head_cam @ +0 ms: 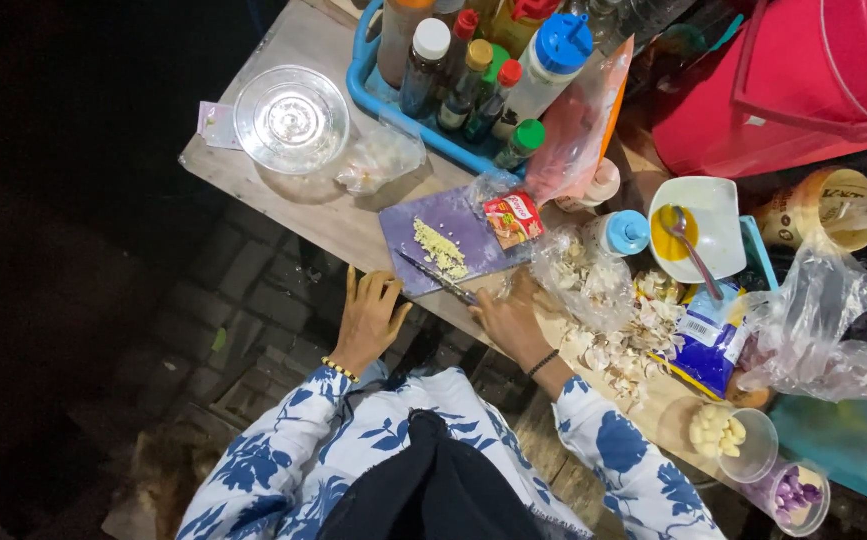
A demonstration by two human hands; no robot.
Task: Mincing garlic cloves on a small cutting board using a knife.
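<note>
A purple cutting board (479,223) lies on the wooden table (294,45) with a small heap of chopped garlic (440,248) on it. My right hand (510,318) grips the handle of a knife (432,276), whose blade lies across the board's near edge beside the garlic. My left hand (368,318) rests flat on the table edge just left of the board, fingers spread and holding nothing. Both arms wear blue-flowered white sleeves.
A glass lid (292,119) sits at the left. A blue basket (366,88) of sauce bottles stands behind the board. To the right are garlic skins (630,345), plastic bags, a white bowl (714,205) with a spoon, a cup of peeled cloves (722,432) and a red bucket (804,75).
</note>
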